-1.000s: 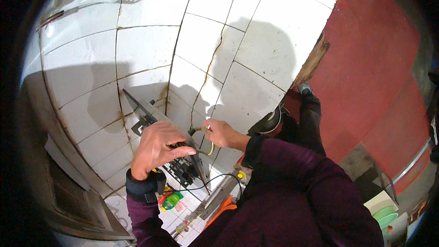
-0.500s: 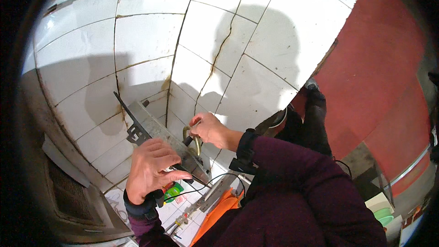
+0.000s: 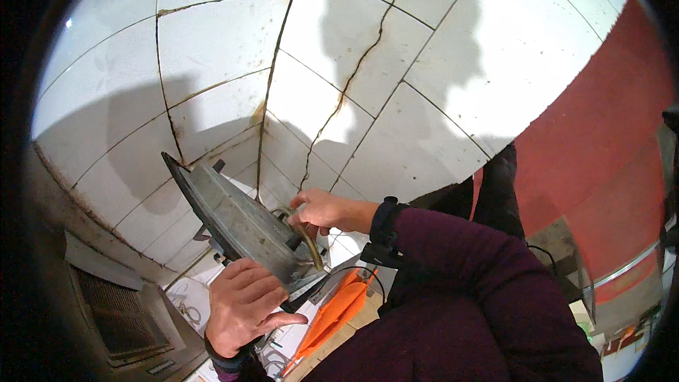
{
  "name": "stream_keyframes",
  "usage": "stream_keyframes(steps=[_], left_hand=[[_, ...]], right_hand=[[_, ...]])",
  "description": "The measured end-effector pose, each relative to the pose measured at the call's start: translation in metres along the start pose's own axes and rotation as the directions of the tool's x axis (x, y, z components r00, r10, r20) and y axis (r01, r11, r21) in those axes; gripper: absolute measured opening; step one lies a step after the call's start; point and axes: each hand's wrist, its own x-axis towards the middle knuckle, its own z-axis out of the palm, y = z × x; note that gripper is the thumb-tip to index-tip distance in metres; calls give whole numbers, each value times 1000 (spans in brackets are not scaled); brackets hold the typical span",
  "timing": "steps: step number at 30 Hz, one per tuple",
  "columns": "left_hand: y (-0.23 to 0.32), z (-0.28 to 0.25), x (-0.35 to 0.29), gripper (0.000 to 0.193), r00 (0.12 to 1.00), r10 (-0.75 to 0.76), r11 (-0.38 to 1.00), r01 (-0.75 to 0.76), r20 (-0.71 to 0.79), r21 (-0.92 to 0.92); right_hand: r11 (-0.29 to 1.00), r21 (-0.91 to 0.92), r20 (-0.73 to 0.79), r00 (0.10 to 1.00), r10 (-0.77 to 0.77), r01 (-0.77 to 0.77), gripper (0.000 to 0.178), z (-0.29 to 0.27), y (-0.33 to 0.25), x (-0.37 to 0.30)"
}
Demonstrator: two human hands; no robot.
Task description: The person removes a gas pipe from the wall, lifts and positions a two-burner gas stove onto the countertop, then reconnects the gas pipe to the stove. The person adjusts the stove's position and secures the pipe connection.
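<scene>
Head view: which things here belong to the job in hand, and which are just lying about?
In the job:
- metal unit, its edge in the left hand
- hose, under the fingers of the right hand

Just about:
- orange sheet, untouched
- grille, at far left, untouched

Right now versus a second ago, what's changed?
The grey metal box has turned, showing more of its broad side. The left hand is lower in view, nearer the body. The green packet is out of sight. The view shifted too. No new grip or release shows. The right hand stays at the hose.
</scene>
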Motion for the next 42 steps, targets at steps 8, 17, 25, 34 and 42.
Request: stream_keyframes(steps=[8,17,25,34,42], left_hand=[[-7,-1,14,44,1000,-6,1000,6,-8,-11],[0,0,9,42,1000,17,998,-18,-15,-54],[-4,38,28,36,988,154,987,-154,-17,-46],[19,100,51,38,976,216,975,-217,-28,-39],[2,119,86,40,973,214,973,-220,-92,-67]], right_hand=[[989,-143,14,999,32,-30,52,-30,-8,-22],[991,-120,-98,994,42,-53,43,-41,7,-45],[956,-260,-42,987,-153,137,87,-12,-29,-72],[916,-400,30,999,-29,38,73,27,-89,-90],[968,-247,-122,993,3,-33,46,18,-103,-61]])
